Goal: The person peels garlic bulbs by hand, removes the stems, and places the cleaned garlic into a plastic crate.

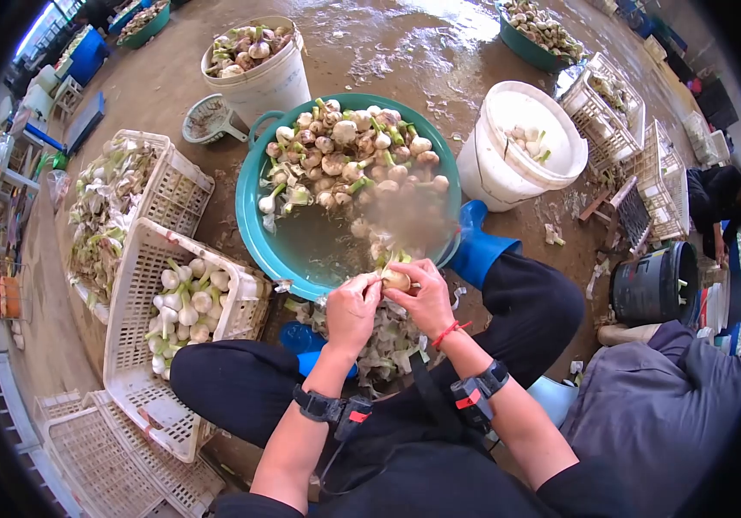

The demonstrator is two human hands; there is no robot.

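Both hands meet at the near rim of a big green tub [247, 207] that holds water and many unpeeled garlic bulbs [344, 155]. One garlic bulb [397, 278] sits between them, its root end towards me. My right hand [425, 298] grips this bulb between thumb and fingers. My left hand [356, 306] has its fingers pinched together against the bulb's left side; what lies in that pinch, perhaps skin, is too small to name. Below the hands, peeled-off skins [392, 341] cover the floor between my blue boots [480, 246].
At my left, a white crate [133, 332] holds cleaned bulbs, and another crate [185, 186] is heaped with skins. A white bucket [478, 164] with some bulbs stands right of the tub; a full bucket [280, 91] stands behind it. Another person [720, 203] bends at the far right.
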